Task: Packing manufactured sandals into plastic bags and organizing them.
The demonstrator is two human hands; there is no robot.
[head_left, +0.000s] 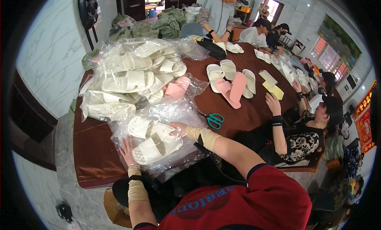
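A pair of white slippers (152, 150) lies on clear plastic (123, 131) in front of me, at the near edge of the table. My left hand (127, 152) rests at the left side of the pair, its fingers stretched and apart on the plastic. From the right, my right hand (177, 129) grips the edge of the farther slipper, fingers bent over it. Beige wraps cover both my wrists. Just beyond, a big clear bag (131, 71) bulges with white slippers and a pink slipper (177, 87).
Teal-handled scissors (214, 120) lie right of the plastic on the brown-covered table (93, 154). Farther right are white and pink slippers (232, 89) and a yellow card (274, 91). A co-worker (297, 138) sits at the right; another person (220, 18) stands at the far end.
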